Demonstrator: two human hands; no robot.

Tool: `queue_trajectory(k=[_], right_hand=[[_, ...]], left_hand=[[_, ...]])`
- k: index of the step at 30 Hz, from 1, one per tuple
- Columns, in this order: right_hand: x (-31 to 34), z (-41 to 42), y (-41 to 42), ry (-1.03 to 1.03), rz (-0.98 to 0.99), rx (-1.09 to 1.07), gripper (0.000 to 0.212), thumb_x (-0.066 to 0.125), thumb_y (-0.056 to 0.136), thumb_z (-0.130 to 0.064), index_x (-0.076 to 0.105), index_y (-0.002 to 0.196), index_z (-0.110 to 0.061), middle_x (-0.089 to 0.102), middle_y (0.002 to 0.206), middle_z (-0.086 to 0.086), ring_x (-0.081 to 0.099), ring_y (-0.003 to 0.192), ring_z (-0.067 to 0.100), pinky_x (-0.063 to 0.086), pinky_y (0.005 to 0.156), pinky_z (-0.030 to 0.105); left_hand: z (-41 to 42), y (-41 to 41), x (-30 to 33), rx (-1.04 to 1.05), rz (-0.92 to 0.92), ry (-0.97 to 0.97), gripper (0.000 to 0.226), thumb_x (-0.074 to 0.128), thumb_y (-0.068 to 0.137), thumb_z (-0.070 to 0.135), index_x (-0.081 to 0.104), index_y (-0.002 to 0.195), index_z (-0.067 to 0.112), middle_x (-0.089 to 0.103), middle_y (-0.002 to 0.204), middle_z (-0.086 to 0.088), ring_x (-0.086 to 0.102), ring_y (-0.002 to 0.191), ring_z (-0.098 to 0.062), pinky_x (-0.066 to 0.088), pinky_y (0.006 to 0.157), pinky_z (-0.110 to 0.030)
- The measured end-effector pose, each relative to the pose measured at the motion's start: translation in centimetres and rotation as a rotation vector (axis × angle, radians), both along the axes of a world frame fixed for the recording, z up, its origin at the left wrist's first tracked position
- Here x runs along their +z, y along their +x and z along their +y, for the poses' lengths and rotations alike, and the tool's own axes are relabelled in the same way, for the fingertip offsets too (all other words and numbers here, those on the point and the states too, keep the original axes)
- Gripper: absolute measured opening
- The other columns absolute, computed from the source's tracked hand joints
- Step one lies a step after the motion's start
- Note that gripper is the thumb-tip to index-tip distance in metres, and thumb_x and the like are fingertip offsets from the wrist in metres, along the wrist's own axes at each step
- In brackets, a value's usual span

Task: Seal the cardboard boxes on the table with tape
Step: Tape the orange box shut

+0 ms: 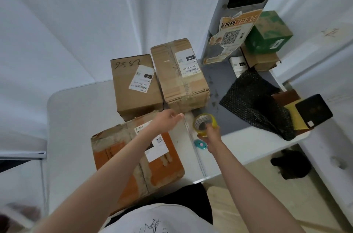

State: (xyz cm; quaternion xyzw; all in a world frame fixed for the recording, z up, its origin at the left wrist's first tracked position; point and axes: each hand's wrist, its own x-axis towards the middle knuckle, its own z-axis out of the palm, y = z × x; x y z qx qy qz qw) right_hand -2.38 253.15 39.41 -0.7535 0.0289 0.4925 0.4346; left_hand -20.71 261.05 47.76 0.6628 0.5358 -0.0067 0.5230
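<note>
- Head view: right hand (211, 134) grasped a yellow tape roll (205, 123) above the table (76, 110), right of the boxes.
- Left hand (166, 120), fingers relaxed and holding nothing, reached over the near orange box (133, 158).
- Two brown boxes (177, 74) stood touching farther back.

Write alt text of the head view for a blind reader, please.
The right hand grips a yellow roll of clear tape while the left hand pulls its end, above a white table bearing three brown cardboard boxes, the nearest one orange-printed.
</note>
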Motion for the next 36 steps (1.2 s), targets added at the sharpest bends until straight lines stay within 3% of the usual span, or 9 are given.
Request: queue_trajectory(k=[4,7,12,15,19,22,26,31,36], right_hand=[[-1.6,0.3,2.5,-0.055,0.143,-0.057,0.046,0.052,0.105,-0.013,0.042,0.148,-0.003,0.048,0.148,0.022,0.054,0.128,0.041,0.052,0.101,0.051],[-2.7,0.0,3.3,-0.101,0.083,-0.065,0.047,0.056,0.102,-0.011,0.044,0.147,0.000,0.045,0.150,0.019,0.053,0.130,0.040,0.049,0.106,0.049],[-1.6,0.2,2.3,-0.395,-0.301,0.034,0.053,0.055,0.100,-0.018,0.038,0.145,0.005,0.038,0.149,0.025,0.040,0.137,0.038,0.036,0.113,0.045],[0.5,0.7,-2.0,-0.142,-0.665,-0.089,0.045,0.062,0.091,-0.005,0.046,0.133,0.000,0.038,0.139,0.023,0.047,0.118,0.039,0.045,0.099,0.053],[2.3,1.7,-9.9,0.381,-0.964,0.414,0.025,0.057,0.084,-0.001,0.053,0.105,-0.015,0.049,0.104,0.002,0.046,0.089,0.016,0.046,0.081,0.037],[2.7,2.6,-14.8,0.526,-0.992,0.887,0.023,0.056,0.091,-0.012,0.054,0.112,-0.021,0.052,0.111,-0.006,0.048,0.105,0.011,0.039,0.096,0.029],[1.2,4.0,-18.0,0.410,-1.113,1.328,0.039,0.040,0.105,-0.029,0.047,0.142,-0.022,0.046,0.146,-0.002,0.030,0.147,0.023,0.016,0.124,0.048],[0.1,5.3,-17.9,0.364,-1.298,1.422,0.031,0.034,0.107,-0.042,0.056,0.123,-0.028,0.052,0.124,0.001,0.045,0.127,0.025,0.018,0.120,0.060],[-0.6,6.4,-17.7,0.332,-1.433,1.421,0.043,0.021,0.107,-0.050,0.058,0.106,-0.027,0.051,0.107,0.001,0.051,0.103,0.022,0.030,0.110,0.054]], left_hand=[[0.0,-2.1,-1.0,0.061,-0.005,0.088,0.027,0.054,0.103,0.040,0.064,0.115,0.017,0.068,0.103,0.000,0.065,0.088,-0.009,0.048,0.069,-0.021],[-0.6,-4.4,-2.3,0.224,-0.018,0.253,0.014,0.060,0.100,0.032,0.065,0.107,0.021,0.059,0.108,0.003,0.062,0.092,-0.009,0.047,0.074,-0.020],[-2.0,-9.4,-4.5,0.438,0.137,0.520,0.015,0.060,0.100,0.029,0.065,0.113,0.023,0.050,0.117,0.007,0.051,0.112,-0.014,0.046,0.098,-0.032],[-2.7,-12.8,-5.4,0.425,0.270,0.611,0.029,0.056,0.101,0.033,0.061,0.126,0.018,0.052,0.129,0.000,0.046,0.122,-0.023,0.038,0.104,-0.039],[-3.2,-15.9,-6.6,0.232,0.401,0.559,0.061,0.045,0.100,0.060,0.047,0.144,0.018,0.052,0.140,-0.002,0.044,0.132,-0.026,0.029,0.115,-0.042],[-3.4,-16.4,-7.5,0.082,0.512,0.618,0.071,0.029,0.096,0.075,0.047,0.135,0.019,0.054,0.126,-0.001,0.048,0.118,-0.023,0.031,0.108,-0.040],[-2.6,-16.2,-8.0,0.029,0.599,0.703,0.071,0.018,0.097,0.074,0.048,0.120,0.015,0.051,0.113,-0.003,0.048,0.102,-0.024,0.037,0.092,-0.039],[-1.6,-16.0,-8.4,0.064,0.562,0.698,0.055,0.017,0.104,0.059,0.048,0.113,0.015,0.053,0.108,-0.004,0.050,0.099,-0.024,0.039,0.087,-0.040],[-0.9,-16.0,-8.9,0.168,0.514,0.700,0.048,0.025,0.107,0.055,0.052,0.099,0.016,0.058,0.096,0.000,0.053,0.092,-0.022,0.041,0.085,-0.037]])
